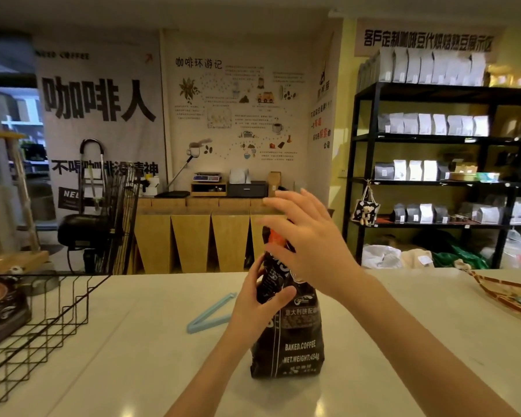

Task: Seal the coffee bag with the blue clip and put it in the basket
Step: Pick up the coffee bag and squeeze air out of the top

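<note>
A black coffee bag stands upright on the white counter in the middle of the view. My left hand grips the bag's left side at mid-height, thumb across the front. My right hand hovers over the bag's crumpled top with fingers spread, holding nothing; it hides the bag's opening. The light blue clip lies open in a V on the counter just left of my left hand. The black wire basket sits at the counter's left edge.
Inside the wire basket lies a dark coffee package. A patterned tray sits at the counter's right edge. Beyond the counter are a wooden cabinet, a black fan and shelves of bags.
</note>
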`<state>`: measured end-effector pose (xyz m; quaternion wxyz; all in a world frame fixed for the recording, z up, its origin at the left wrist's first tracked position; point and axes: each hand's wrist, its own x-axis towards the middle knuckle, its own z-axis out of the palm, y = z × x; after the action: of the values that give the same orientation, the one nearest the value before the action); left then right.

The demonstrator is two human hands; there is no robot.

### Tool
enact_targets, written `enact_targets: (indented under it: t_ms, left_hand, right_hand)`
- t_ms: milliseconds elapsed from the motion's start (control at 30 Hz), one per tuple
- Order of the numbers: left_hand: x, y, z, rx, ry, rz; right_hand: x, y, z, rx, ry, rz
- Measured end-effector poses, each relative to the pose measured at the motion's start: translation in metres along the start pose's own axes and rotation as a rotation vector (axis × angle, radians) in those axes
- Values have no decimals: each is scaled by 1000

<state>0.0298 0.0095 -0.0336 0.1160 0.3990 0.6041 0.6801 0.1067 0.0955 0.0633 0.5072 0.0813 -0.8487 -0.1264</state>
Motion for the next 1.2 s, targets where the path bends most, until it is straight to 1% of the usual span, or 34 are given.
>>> enact_targets:
  t_ms: [33,67,100,133,167,200,333,667,967,1200]
  left_hand:
    - [-1,1,0,3,-3,2]
    - [-2,1,-1,2,-7,5]
    - [-2,2,-1,-6,-11,6]
    - [-3,2,-1,-17,-13,1]
    - [-3,1,-1,-27,-10,-5]
    - [-3,-1,-1,-31,-5,-7]
    - [-3,-6,0,-15,0,1]
    - [-2,-7,7,36,38,-51]
    - [-6,-11,11,28,48,-11]
    - [-9,-10,17,-14,82,9]
  right_hand:
    - [8,0,0,-18,-163,-72]
    - [17,0,-3,-16,-346,-104]
    - [25,1,-6,-2,-515,-98]
    - [32,4,-10,20,-642,-63]
    - [39,7,-12,51,-717,-22]
    - [44,10,-15,85,-747,10]
    - [53,19,-17,157,-794,35]
    - [57,37,-14,369,-739,155]
    - [55,49,-17,526,-651,269]
    - [48,59,-16,685,-531,473]
